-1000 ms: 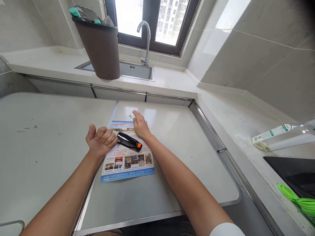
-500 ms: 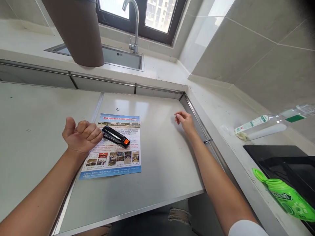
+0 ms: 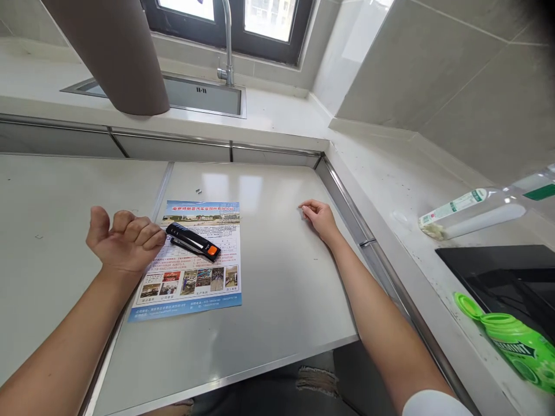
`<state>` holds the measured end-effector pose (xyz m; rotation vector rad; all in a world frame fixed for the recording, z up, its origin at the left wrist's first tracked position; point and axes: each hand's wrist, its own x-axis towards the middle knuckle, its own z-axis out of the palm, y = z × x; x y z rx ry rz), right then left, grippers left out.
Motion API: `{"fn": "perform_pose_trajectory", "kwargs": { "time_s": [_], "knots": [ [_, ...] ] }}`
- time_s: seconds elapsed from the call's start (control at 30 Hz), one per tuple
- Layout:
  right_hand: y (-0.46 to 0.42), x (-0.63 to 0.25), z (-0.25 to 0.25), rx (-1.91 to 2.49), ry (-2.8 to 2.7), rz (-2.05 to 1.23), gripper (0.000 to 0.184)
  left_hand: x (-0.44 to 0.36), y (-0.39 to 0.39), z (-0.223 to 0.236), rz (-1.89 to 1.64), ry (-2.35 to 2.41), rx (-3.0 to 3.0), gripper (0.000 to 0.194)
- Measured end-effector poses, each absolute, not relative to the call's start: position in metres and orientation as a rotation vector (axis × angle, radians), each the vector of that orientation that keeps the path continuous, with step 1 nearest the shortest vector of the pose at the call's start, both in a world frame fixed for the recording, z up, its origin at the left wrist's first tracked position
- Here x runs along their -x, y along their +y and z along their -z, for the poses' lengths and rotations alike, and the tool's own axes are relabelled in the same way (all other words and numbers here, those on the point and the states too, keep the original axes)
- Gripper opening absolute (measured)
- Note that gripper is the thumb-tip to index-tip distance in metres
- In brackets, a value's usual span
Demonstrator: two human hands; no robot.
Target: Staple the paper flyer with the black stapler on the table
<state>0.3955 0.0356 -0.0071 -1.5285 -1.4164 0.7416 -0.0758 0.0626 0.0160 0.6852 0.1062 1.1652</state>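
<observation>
My left hand [image 3: 126, 240] rests palm up at the left edge of the printed flyer [image 3: 197, 296], its fingers loosely curled and the thumb apart. Nothing lies in that palm. Just beside its fingertips is a black stapler [image 3: 193, 241] with an orange end piece, lying slantwise on the flyer; whether they touch is unclear. On the right side of the table, my right hand [image 3: 319, 219] is loosely bent above or on the surface, with no object visible in it. Beyond the flyer's top edge lie small metallic bits [image 3: 198, 191], perhaps staples.
The white table [image 3: 277, 277] meets a counter with a steel sink [image 3: 203, 98] and a tap [image 3: 227, 58]. A brown cylinder [image 3: 117, 63] juts in at upper left. On the right counter are a clear bottle [image 3: 472, 211], a black panel [image 3: 498, 271] and a green container [image 3: 511, 344].
The view has shifted slightly, moving the flyer, stapler and left hand leftward in the picture. My right hand has turned a little, its fingers now pointing left. The stapler stays on the flyer.
</observation>
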Motion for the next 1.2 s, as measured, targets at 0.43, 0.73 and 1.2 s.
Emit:
{"fn": "perform_pose_trajectory", "kwargs": {
  "time_s": [0.43, 0.73, 1.2],
  "knots": [
    [-0.001, -0.427, -0.049, 1.652, -2.389, -1.251, 0.047, 0.067, 0.053, -0.027, -1.241, 0.229, -0.606, 0.070],
    [-0.013, -0.386, -0.054, 2.068, -2.526, -0.964, 0.042, 0.064, 0.049, -0.030, -1.283, 0.287, -0.529, 0.065],
    [-0.062, -0.362, -0.059, 2.030, -2.364, -0.376, 0.034, 0.063, 0.044, -0.030, -1.304, 0.397, -0.540, 0.059]
  ]
}}
